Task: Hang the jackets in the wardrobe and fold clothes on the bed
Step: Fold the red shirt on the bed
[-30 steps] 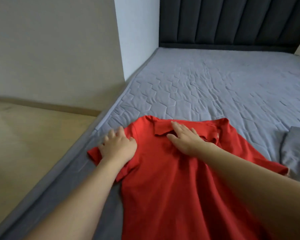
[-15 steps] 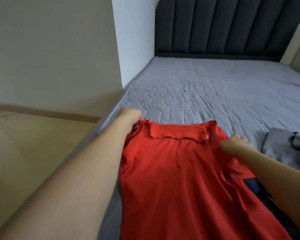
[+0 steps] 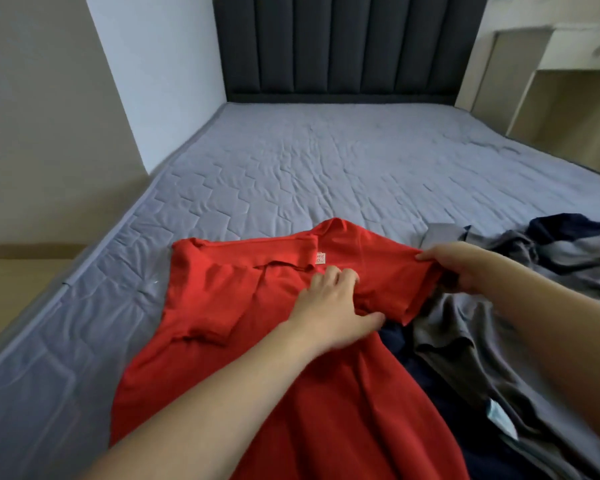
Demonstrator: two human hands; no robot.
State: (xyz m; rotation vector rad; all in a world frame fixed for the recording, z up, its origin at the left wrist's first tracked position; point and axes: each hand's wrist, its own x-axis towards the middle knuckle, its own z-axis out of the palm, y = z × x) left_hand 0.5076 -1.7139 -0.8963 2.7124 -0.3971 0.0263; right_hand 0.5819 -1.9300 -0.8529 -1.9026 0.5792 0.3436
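Pinching red shirt [image 3: 291, 358] sleeve, right grip [image 3: 461, 265].

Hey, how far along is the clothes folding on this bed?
Early. Done: the red collared shirt's left sleeve is folded in. In hand: the right hand pinches the other sleeve while the left hand rests on the shirt. Left: the crumpled grey and navy clothes beside it. No jackets or wardrobe in view.
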